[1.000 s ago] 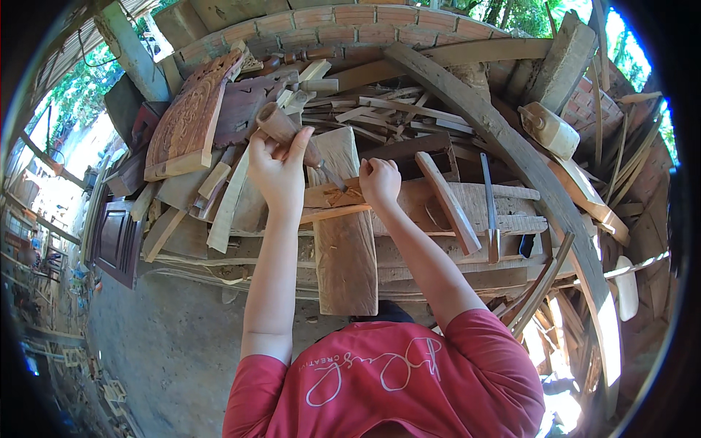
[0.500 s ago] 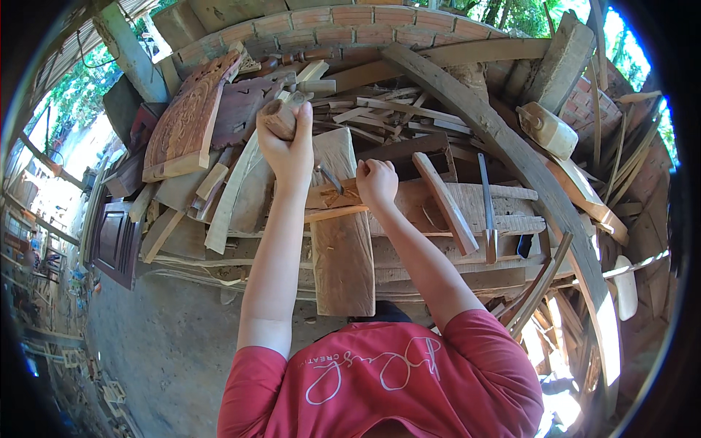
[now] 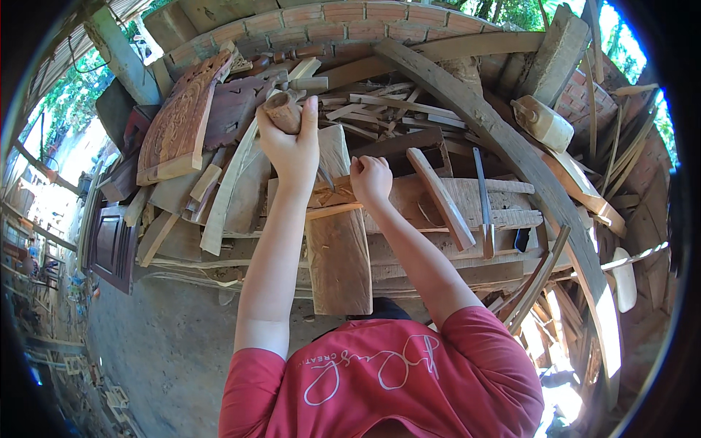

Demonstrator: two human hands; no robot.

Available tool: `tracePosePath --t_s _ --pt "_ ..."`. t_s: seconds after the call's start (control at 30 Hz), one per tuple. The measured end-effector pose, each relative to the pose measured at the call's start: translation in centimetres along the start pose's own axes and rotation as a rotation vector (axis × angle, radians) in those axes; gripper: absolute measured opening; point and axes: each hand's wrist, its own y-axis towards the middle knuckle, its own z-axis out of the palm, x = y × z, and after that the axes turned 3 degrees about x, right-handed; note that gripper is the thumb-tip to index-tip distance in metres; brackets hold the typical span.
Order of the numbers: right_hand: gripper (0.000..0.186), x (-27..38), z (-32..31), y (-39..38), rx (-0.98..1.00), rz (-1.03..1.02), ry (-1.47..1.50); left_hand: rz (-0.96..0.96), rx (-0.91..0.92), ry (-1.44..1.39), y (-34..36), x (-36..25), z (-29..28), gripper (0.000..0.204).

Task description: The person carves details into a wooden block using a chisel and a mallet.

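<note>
My left hand is wrapped round the thick round wooden handle of a chisel. Its narrow metal blade shows below that hand, slanting down to a short piece of wood with a rough, carved-out hollow. This piece lies across a wide plank that juts toward me over the bench front. Beside the hollow, at the right end of the piece, my right hand is closed with its fingers curled. Whatever those fingers grip, if anything, is hidden.
Right of my hands lie a squared wooden stick and a long metal tool. A carved board leans at the left, with scrap strips piled behind. A heavy curved beam slants down the right, near a plastic jug.
My left hand has tilted the chisel, so its blade stands steeper over the carved hollow. The right hand stays closed beside the piece; the whole view has shifted slightly.
</note>
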Motion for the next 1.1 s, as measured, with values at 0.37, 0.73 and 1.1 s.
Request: tracePosePath --t_s 0.37,0.73,1.1 --pt "0.021 -0.1 -0.1 0.0 0.014 0.008 0.002 0.008 0.023 -0.044 0.3 -0.5 -0.4 0.026" --pt "0.021 0.0 0.2 -0.1 -0.019 -0.002 0.001 -0.036 0.033 -0.086 0.3 -0.1 -0.1 0.025" --pt "0.023 -0.1 0.0 0.0 -0.005 -0.002 0.031 -0.196 0.064 -0.276 0.3 -1.5 -0.2 0.024"
